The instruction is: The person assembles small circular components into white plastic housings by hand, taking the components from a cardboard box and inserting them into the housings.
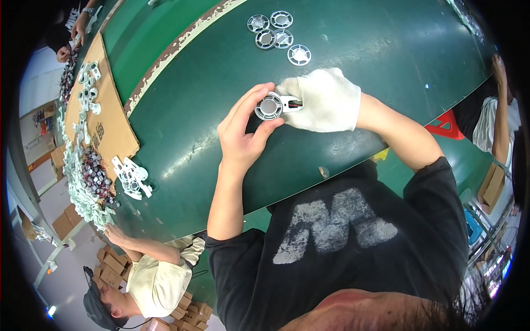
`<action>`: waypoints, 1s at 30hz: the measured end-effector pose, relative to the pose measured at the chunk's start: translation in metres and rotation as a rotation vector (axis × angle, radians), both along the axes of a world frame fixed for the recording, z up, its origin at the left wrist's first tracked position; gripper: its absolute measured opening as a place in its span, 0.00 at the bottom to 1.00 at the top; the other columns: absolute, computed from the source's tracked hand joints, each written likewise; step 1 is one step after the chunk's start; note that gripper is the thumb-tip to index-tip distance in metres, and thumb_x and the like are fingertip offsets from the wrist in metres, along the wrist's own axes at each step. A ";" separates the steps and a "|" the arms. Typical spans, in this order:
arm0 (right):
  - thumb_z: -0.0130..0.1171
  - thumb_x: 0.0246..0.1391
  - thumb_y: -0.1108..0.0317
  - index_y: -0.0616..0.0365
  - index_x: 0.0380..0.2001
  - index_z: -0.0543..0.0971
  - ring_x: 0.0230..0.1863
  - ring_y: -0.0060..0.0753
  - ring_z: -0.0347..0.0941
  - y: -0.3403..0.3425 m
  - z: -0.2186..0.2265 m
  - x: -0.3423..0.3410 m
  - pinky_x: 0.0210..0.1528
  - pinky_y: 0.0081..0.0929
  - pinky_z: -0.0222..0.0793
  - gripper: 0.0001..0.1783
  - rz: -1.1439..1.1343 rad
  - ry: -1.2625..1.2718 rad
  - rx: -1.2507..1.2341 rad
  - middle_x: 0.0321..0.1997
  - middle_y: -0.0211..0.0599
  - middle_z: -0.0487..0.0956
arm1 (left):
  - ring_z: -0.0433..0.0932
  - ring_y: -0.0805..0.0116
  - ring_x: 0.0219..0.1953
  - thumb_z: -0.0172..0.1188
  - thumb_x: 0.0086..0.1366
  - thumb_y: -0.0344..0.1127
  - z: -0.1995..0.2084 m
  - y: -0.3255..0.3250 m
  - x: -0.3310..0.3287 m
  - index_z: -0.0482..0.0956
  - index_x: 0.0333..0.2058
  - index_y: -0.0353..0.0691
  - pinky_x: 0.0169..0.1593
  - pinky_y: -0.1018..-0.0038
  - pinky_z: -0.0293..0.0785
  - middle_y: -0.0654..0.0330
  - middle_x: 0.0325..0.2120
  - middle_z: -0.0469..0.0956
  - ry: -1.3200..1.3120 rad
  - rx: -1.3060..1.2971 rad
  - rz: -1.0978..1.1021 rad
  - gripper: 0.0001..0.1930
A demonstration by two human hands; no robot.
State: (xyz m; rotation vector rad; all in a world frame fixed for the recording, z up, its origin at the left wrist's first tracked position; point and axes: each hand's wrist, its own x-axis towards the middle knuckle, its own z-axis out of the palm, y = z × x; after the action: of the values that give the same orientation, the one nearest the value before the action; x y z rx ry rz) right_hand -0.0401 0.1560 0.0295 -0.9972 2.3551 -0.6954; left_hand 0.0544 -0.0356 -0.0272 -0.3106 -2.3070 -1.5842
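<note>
My bare left hand pinches the rim of a small round fan head, its spoked grille facing up. A white handle piece with a dark slot and a bit of red wire extends from it to the right. My right hand, in a white glove, is closed round that handle piece; the glove hides most of its fingers. Both hands are above the dark green table. Beyond them lie several round spoked grilles, some overlapping.
At the left are white plastic housings, a heap of small motors with wires and a cardboard sheet. A co-worker reaches to that heap. Other people are at the far left and right edges. A red stool stands right of the table.
</note>
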 end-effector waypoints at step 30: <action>0.55 0.62 0.53 0.46 0.43 0.80 0.35 0.53 0.82 -0.007 -0.037 0.021 0.38 0.49 0.79 0.13 0.091 0.135 -0.151 0.32 0.43 0.83 | 0.81 0.59 0.54 0.70 0.64 0.30 -0.002 0.020 0.006 0.80 0.50 0.32 0.54 0.70 0.79 0.48 0.53 0.79 -0.096 0.422 -0.092 0.17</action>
State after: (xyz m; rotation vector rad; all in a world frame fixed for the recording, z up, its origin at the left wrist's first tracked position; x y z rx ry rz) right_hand -0.0195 0.1486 -0.0071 -1.2446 2.3819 -0.8024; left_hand 0.0603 -0.0152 -0.0293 -0.2422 -1.9764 -2.1180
